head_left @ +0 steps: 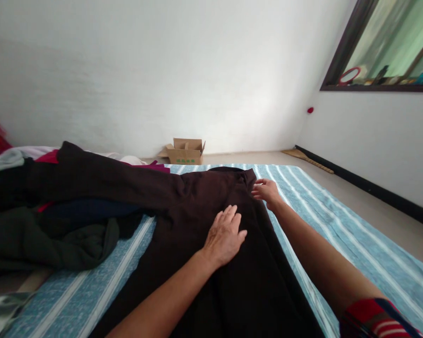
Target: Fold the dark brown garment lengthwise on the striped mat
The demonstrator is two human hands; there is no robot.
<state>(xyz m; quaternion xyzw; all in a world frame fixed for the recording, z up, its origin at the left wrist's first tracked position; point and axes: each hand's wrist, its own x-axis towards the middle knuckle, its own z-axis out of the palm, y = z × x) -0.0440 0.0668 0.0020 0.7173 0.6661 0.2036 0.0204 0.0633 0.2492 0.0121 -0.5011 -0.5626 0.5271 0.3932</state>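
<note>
- The fingers of your left hand (223, 237) lie flat and slightly parted on top of the dark brown garment (197, 206), gripping nothing.
- The fingers of your right hand (268, 191) are loosely bent at the garment's far right edge; you cannot tell whether they pinch any cloth.
- The garment itself lies spread beneath and in front of you, a long part of it reaching left.
- Under the garment, and showing on both sides of it, is a blue striped sheet (324, 220).
- Left of the garment's body, a dark green cloth (66, 239) lies bunched among other clothes.
- Beyond the garment, an open cardboard box (185, 154) stands near the white wall (197, 70).
- Far right of the garment, above it, is a dark-framed window (341, 44).
</note>
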